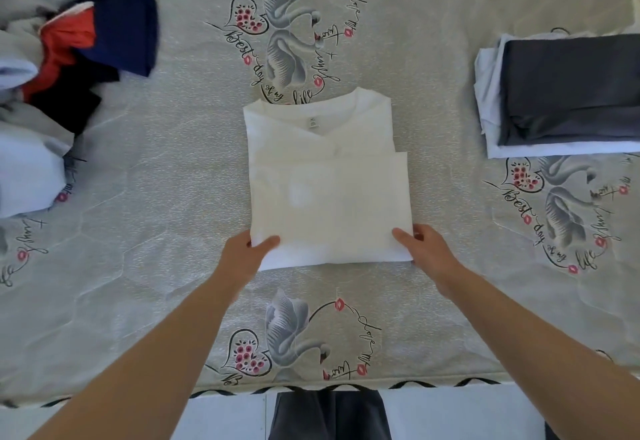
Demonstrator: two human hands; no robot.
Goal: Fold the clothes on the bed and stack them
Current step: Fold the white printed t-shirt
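Pinching the near corners of the white shirt (329, 180) is where you're at: your left hand (247, 252) has its thumb on top and fingers tucked under the near-left corner, and your right hand (427, 249) grips the near-right corner the same way. The shirt sits mid-bed (156, 162), already folded into a narrow panel with the collar at the far end.

To do this step well I'd say lift both corners together, keep the edge taut and level, and land it square on the collar end so the sides line up. Then smooth it flat.

Right of the shirt, well apart, there's the stack (568, 93), dark grey piece on top of pale ones. That's probably where it goes. Left of the shirt is the unfolded pile (69, 59), navy, red, black and pale stuff. Nothing lies between shirt and stack.
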